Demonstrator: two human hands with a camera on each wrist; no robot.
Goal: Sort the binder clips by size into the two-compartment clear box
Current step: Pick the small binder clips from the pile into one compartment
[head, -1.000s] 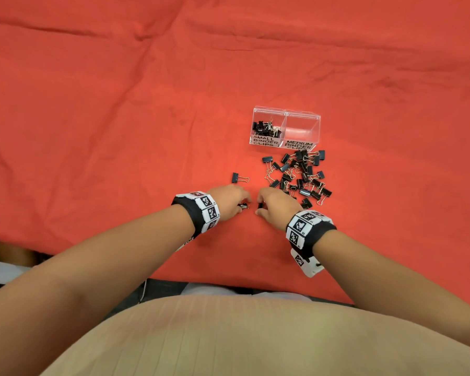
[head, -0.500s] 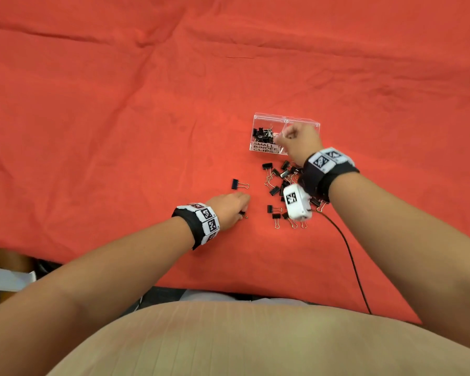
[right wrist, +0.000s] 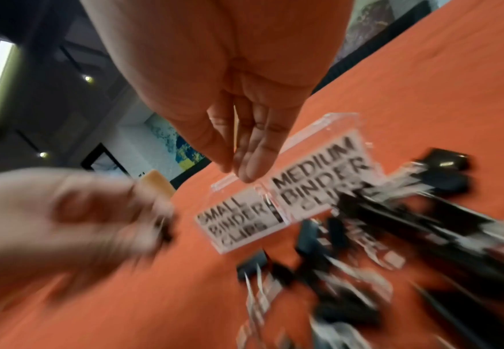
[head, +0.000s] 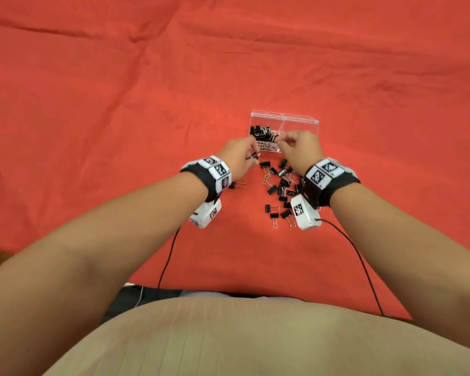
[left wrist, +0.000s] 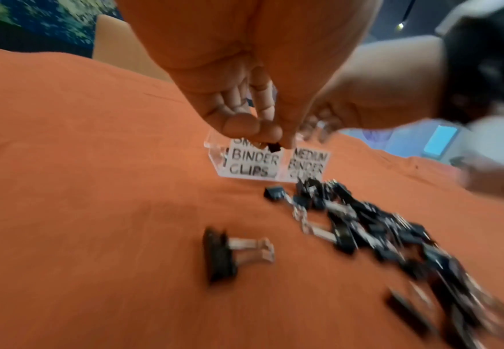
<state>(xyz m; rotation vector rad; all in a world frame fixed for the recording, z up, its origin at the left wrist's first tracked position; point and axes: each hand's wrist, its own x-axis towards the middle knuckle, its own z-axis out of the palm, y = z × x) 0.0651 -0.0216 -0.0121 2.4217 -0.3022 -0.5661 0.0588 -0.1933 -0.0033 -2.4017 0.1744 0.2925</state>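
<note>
The clear two-compartment box point(head: 300, 121) stands on the red cloth, labelled SMALL point(left wrist: 254, 160) and MEDIUM point(right wrist: 319, 170). Several small black clips point(head: 263, 132) lie in its left compartment. My left hand point(head: 251, 156) pinches a small black binder clip point(left wrist: 274, 147) between thumb and fingertips, just in front of the SMALL label. My right hand point(right wrist: 238, 170) hovers over the box's front rim near the divider, fingers straight and together, holding nothing I can see. A pile of black binder clips point(head: 282, 185) lies just in front of the box, under my right wrist.
One lone clip point(head: 238, 185) lies left of the pile, by my left wrist. Black cables point(head: 168, 256) run from the wrist cameras back over the table's near edge. Wrinkled red cloth point(head: 120, 104) covers the table all around.
My left hand has carried a small clip from the near cloth up to the box's front. My right hand, at the box half a second ago, now has straight fingers.
</note>
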